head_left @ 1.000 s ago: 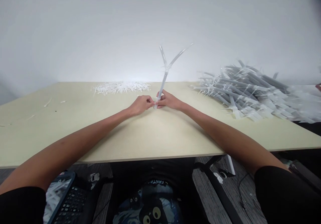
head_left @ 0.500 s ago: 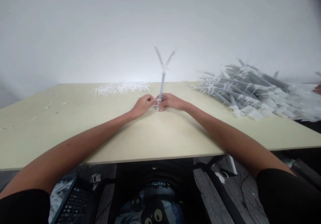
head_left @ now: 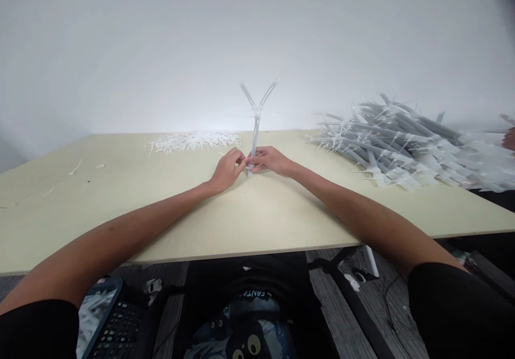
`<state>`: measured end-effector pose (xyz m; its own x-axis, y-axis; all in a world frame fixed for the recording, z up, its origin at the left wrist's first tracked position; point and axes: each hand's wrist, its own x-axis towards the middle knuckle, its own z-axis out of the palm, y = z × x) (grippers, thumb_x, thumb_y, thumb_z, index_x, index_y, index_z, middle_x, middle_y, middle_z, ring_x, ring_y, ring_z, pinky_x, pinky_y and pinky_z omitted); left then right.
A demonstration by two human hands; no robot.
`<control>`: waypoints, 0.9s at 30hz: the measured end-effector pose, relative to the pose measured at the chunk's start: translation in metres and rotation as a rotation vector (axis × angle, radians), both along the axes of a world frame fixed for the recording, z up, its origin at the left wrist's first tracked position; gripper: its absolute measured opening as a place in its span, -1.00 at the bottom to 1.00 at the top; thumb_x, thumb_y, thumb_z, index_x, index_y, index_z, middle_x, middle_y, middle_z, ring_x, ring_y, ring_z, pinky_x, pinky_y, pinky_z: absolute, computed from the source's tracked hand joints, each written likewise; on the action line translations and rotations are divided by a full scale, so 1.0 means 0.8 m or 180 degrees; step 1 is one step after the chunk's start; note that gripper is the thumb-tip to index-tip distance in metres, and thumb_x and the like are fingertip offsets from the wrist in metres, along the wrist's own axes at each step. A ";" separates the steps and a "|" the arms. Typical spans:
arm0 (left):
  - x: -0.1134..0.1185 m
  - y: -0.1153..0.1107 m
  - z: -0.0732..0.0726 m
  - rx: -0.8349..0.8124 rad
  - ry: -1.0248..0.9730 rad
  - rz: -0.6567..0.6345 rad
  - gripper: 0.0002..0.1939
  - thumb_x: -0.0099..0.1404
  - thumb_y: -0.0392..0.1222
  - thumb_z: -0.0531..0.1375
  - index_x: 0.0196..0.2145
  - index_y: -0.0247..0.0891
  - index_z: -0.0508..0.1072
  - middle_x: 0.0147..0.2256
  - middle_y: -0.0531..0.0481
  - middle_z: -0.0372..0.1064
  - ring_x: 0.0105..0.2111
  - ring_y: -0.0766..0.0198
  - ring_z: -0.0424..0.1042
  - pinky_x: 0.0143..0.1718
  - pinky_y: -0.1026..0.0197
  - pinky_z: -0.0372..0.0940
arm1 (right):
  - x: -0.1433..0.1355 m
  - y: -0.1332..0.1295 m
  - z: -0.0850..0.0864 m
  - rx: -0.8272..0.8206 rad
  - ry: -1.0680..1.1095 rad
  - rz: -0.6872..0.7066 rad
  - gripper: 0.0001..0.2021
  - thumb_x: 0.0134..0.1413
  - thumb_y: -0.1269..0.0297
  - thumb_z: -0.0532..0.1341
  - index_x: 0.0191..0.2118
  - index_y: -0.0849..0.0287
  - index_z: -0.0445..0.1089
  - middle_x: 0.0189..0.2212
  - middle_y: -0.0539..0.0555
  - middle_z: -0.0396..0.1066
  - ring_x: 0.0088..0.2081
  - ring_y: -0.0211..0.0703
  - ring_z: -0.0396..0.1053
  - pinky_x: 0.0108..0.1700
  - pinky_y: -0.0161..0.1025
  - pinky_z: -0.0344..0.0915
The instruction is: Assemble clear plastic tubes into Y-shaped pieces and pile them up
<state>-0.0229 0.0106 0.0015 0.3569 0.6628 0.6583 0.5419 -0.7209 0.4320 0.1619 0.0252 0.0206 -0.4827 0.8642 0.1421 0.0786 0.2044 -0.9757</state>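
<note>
A Y-shaped clear tube [head_left: 256,128] stands nearly upright over the table, its two thin branches spreading at the top. Around its lower part, my right hand [head_left: 270,160] is closed from the right side. My left hand [head_left: 229,170] pinches a small white strip, which looks like a cable tie, at the tube's lower left. The fingertips of both hands almost meet there, and the tie's exact path around the tube is too small to make out.
White cable ties [head_left: 195,141] lie heaped at the back of the pale table [head_left: 257,214]. To the right is a large pile of grey tubes [head_left: 394,139]. Another person's hand [head_left: 509,140] shows at the right edge. A blue basket [head_left: 115,300] stands below, at left.
The tube has shifted slightly left and its branches have tilted left. Both hands have moved a little left with it, keeping their hold.
</note>
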 end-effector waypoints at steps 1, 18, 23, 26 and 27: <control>0.000 0.000 0.000 0.0028 -0.0001 0.0014 -0.81 0.29 -0.17 0.02 -0.47 -0.23 0.25 -0.41 0.01 0.24 -0.38 0.29 0.24 -0.33 0.24 0.15 | -0.003 0.000 -0.001 0.0048 0.0007 -0.0043 -0.78 -0.12 0.25 0.36 -0.33 0.24 0.44 -0.36 0.10 0.48 -0.28 -0.18 0.46 -0.10 -0.14 0.46; 0.001 0.015 -0.006 -0.1161 -0.1197 -0.0061 -0.51 0.36 0.12 -0.15 -0.29 -0.30 0.40 -0.27 -0.12 0.40 -0.30 0.26 0.36 -0.22 0.21 0.24 | -0.004 -0.013 0.003 -0.0184 0.0865 -0.0461 -0.78 0.07 0.42 0.18 -0.12 0.17 0.31 -0.31 0.07 0.38 -0.30 -0.22 0.42 -0.15 -0.10 0.47; 0.004 0.009 -0.003 -0.1180 -0.1224 -0.0345 -0.48 0.35 0.15 -0.15 -0.33 -0.31 0.39 -0.33 -0.11 0.41 -0.33 0.27 0.36 -0.22 0.23 0.25 | 0.001 -0.011 0.008 -0.0405 0.1051 -0.0431 -0.70 0.09 0.50 0.12 -0.03 0.20 0.27 -0.23 0.11 0.40 -0.31 -0.24 0.43 -0.20 -0.19 0.45; 0.004 -0.003 0.001 -0.0945 -0.0988 -0.0414 -0.53 0.36 0.12 -0.16 -0.29 -0.27 0.36 -0.32 -0.08 0.39 -0.32 0.29 0.35 -0.19 0.23 0.24 | 0.003 -0.006 0.007 -0.0532 0.1189 -0.0333 -0.72 0.13 0.48 0.10 -0.02 0.22 0.27 -0.19 0.12 0.41 -0.31 -0.28 0.42 -0.22 -0.28 0.44; 0.004 -0.008 0.002 -0.0882 -0.0866 -0.0420 -0.55 0.36 0.12 -0.15 -0.26 -0.26 0.34 -0.32 -0.06 0.38 -0.31 0.29 0.35 -0.18 0.23 0.23 | 0.004 -0.005 0.006 -0.0583 0.1228 -0.0298 -0.74 0.14 0.46 0.10 -0.03 0.22 0.28 -0.18 0.11 0.41 -0.30 -0.30 0.42 -0.22 -0.31 0.44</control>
<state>-0.0196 0.0042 0.0033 0.2881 0.7884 0.5435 0.2919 -0.6128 0.7343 0.1650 0.0209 0.0257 -0.3428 0.9294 0.1371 -0.2887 0.0346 -0.9568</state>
